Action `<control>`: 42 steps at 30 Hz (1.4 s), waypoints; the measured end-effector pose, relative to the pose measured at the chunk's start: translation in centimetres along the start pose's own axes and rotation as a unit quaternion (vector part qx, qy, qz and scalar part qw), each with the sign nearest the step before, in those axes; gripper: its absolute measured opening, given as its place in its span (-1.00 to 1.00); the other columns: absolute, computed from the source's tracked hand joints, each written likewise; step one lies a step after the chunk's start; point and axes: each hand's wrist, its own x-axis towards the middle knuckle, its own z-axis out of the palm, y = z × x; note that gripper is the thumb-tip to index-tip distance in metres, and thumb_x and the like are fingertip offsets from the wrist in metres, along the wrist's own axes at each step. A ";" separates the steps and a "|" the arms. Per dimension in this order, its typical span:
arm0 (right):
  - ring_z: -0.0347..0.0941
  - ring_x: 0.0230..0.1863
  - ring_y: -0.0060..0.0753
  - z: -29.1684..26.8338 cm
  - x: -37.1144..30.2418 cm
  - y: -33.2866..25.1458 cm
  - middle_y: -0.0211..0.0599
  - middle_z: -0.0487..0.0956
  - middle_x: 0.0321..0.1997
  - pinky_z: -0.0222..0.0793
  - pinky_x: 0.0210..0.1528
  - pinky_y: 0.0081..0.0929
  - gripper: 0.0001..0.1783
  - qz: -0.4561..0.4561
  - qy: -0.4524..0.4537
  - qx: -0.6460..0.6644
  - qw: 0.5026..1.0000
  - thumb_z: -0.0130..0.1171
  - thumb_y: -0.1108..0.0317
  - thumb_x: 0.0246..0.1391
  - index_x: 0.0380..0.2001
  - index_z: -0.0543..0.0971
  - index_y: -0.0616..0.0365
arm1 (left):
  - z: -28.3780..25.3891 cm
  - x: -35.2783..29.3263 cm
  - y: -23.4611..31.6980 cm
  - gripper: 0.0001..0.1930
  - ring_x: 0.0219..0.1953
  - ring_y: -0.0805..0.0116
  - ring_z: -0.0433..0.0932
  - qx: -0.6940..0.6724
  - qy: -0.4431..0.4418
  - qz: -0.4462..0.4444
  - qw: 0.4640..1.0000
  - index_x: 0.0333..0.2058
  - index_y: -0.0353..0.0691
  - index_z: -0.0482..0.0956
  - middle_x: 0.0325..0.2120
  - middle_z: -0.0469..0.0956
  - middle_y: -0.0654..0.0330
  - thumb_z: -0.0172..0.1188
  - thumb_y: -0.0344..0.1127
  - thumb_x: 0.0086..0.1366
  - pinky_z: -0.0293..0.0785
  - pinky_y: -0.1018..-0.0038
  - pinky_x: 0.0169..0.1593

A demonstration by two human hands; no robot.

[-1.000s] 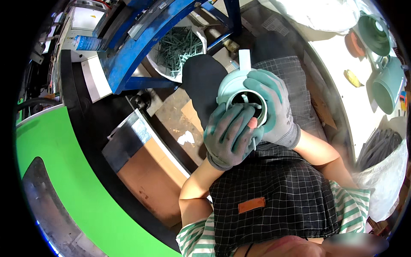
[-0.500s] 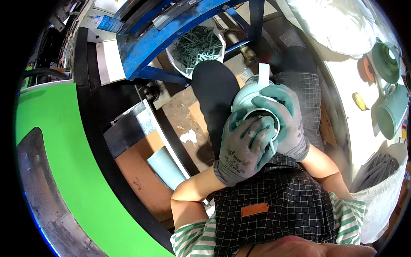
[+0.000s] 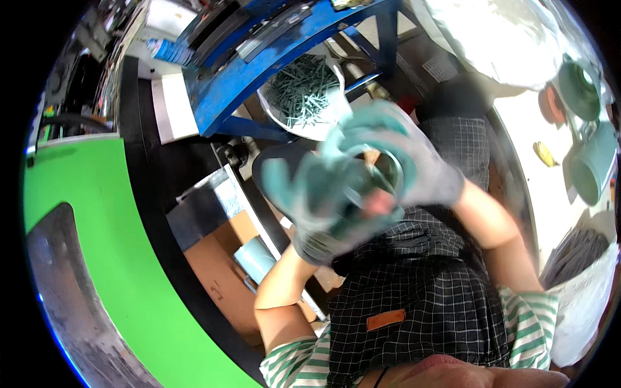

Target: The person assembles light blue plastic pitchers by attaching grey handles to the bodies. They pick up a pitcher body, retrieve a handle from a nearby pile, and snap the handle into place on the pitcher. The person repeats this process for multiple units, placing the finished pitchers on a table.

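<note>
In front of my lap is a pale green plastic jug [image 3: 388,171], its round open mouth turned up toward me. My gloved right hand [image 3: 414,155] wraps round its far right side, fingers over the top. On the near left side, my gloved left hand [image 3: 330,207] is smeared by motion. Its thumb sticks out to the left; whether its fingers grip the jug cannot be made out. A blurred reddish patch shows at the near edge of the mouth, too smeared to name.
Beyond my knees, a white-lined bin [image 3: 301,94] holds many green strips below a blue metal bench [image 3: 226,84]. Another jug [image 3: 254,258] lies in a cardboard box [image 3: 213,278]. Jugs [image 3: 592,168] rest on the right table, beside a bag [image 3: 585,304] of grey strips. A green surface [image 3: 97,213] stands left.
Both hands have shifted left with the jug, and its mouth is less covered. The left hand has moved off the rim, its thumb now spread. My left knee has moved left.
</note>
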 end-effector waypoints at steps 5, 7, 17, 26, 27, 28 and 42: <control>0.19 0.52 0.08 3.5 4.7 2.1 -0.10 0.37 0.42 0.12 0.54 0.12 -0.16 -0.013 0.082 -0.023 0.996 0.56 -0.03 -0.08 0.28 0.51 -0.08 | 0.2 0.3 -3.9 0.32 0.34 -0.27 0.24 0.063 0.106 -0.090 0.988 0.45 -0.23 0.03 0.35 0.16 -0.17 0.72 0.07 -0.15 0.22 -0.12 0.33; 0.19 0.53 0.07 2.6 5.0 1.5 -0.10 0.37 0.43 0.12 0.54 0.11 -0.16 -0.008 0.073 -0.041 0.996 0.55 -0.02 -0.07 0.29 0.50 -0.09 | 0.2 0.7 -4.0 0.34 0.34 -0.25 0.26 0.039 0.095 -0.102 0.989 0.46 -0.23 0.00 0.33 0.20 -0.16 0.73 0.01 -0.17 0.21 -0.11 0.35; 0.47 0.31 -0.16 -7.2 -3.4 -0.9 -0.09 0.52 0.26 0.36 0.39 -0.11 -0.21 0.111 -0.026 0.257 0.960 0.56 0.19 -0.10 0.23 0.53 0.15 | 4.0 0.2 0.8 0.00 0.16 0.00 0.55 -0.408 0.073 -0.131 0.900 0.38 -0.27 0.21 0.21 0.44 -0.13 0.60 -0.14 0.04 0.54 0.17 0.22; 0.62 -0.07 -0.18 -27.1 -4.8 17.8 -0.20 0.69 -0.07 0.53 -0.06 -0.17 -0.74 0.242 0.223 -0.578 0.747 0.16 0.16 0.28 -0.16 0.75 -0.01 | 3.6 1.3 3.9 0.11 0.15 -0.18 0.55 -0.329 -0.027 -0.025 0.944 0.37 -0.30 0.25 0.14 0.49 -0.15 0.59 0.24 0.01 0.55 -0.02 0.18; 0.61 -0.04 -0.19 -30.8 -6.9 20.9 -0.20 0.69 -0.06 0.52 -0.06 -0.18 -0.76 0.261 0.162 -0.642 0.703 0.15 0.20 0.25 -0.16 0.76 -0.07 | 4.9 2.5 3.8 0.11 0.17 -0.19 0.53 -0.365 -0.025 0.007 0.931 0.36 -0.33 0.25 0.14 0.49 -0.13 0.61 0.20 0.00 0.51 -0.02 0.21; 0.58 0.01 -0.18 -29.8 -6.1 22.7 -0.24 0.67 -0.05 0.49 0.02 -0.19 -0.78 0.310 0.066 -0.692 0.649 0.15 0.23 0.25 -0.21 0.77 -0.08 | 4.1 3.2 4.2 0.07 0.20 -0.20 0.49 -0.374 -0.027 -0.003 0.927 0.34 -0.36 0.26 0.16 0.47 -0.10 0.64 0.05 -0.02 0.46 -0.02 0.24; 0.67 -0.05 -0.16 -18.6 -2.7 4.8 -0.11 0.69 -0.06 0.60 0.04 -0.20 -0.54 0.166 0.177 -0.177 0.954 0.28 0.09 0.28 0.12 0.61 0.12 | 4.9 3.4 5.0 0.15 0.18 -0.05 0.36 -0.130 0.055 0.011 0.990 0.46 -0.32 -0.01 0.26 0.18 -0.13 0.61 -0.11 0.08 0.43 0.06 0.19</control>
